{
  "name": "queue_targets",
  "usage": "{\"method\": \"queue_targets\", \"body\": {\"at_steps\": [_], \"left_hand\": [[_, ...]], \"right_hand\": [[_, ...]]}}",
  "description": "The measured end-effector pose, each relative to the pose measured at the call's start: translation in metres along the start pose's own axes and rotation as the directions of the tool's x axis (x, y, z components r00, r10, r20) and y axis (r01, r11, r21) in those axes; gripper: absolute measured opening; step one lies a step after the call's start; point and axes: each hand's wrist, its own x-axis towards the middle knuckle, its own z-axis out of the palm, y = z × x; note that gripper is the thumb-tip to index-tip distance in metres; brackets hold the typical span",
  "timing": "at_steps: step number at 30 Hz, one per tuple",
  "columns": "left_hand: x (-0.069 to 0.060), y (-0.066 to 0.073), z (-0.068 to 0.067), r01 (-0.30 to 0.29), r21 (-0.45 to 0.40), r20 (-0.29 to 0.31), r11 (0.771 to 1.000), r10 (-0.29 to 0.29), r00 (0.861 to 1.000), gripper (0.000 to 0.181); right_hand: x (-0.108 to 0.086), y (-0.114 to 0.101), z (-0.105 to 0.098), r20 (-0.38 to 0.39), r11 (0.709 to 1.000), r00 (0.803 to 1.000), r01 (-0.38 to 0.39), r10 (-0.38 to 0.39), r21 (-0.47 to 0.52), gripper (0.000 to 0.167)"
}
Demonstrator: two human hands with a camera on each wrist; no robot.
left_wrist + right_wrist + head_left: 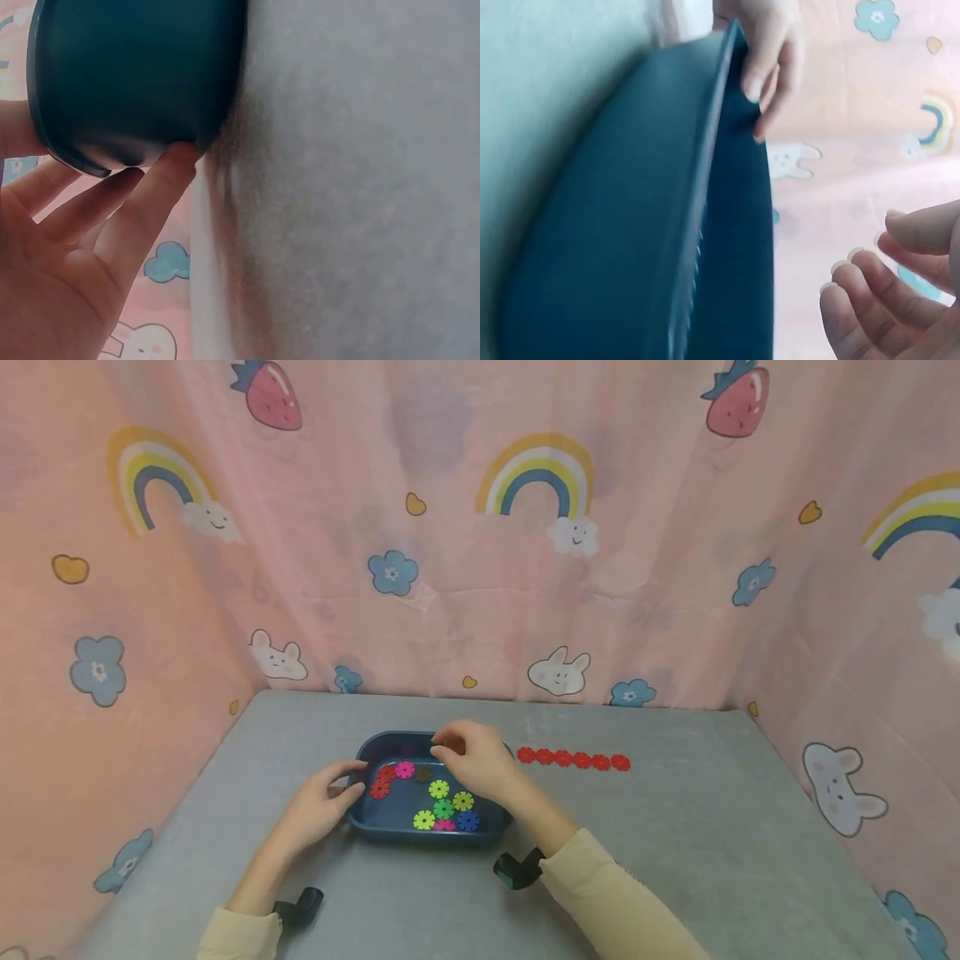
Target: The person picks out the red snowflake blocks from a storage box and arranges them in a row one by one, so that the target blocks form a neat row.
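A dark blue plastic basin (pixel 390 837) stands on the table with several notched snowflake discs inside: red discs (pixel 380 788), a pink disc (pixel 405 769), yellow-green discs (pixel 438 789), a green disc (pixel 444 808), a blue disc (pixel 468 820) and a dark brown disc (pixel 423 774). My left hand (pixel 318 803) holds the basin's left end, some fingers over the rim and others against the outer wall (pixel 142 75). Above the basin's far right side is my right hand (pixel 476 762), its fingers loosely bent. In the right wrist view its thumb and fingertips (pixel 840 270) stand apart with nothing visible between them.
To the right of the basin, several red snowflake discs (pixel 563 758) lie in a line on the grey table (pixel 675 843). A pink printed curtain (pixel 450 635) borders the table at the back and both sides. Each wrist carries a dark camera mount (pixel 517 869).
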Motion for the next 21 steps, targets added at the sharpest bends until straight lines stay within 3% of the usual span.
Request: {"method": "queue_targets", "body": {"at_steps": [10,21], "left_hand": [[0.001,-0.003,-0.002,-0.003,-0.033,0.018,0.999,0.003,1.000,0.040],[0.003,-0.006,0.000,-0.020,-0.051,0.027,0.999,0.021,0.999,0.039]], "right_hand": [[0.016,-0.010,0.039,0.077,0.999,0.996,-0.037,0.033,0.039,0.018],[0.029,-0.001,0.080,0.143,0.994,0.985,-0.089,0.097,-0.055,0.022]]}}
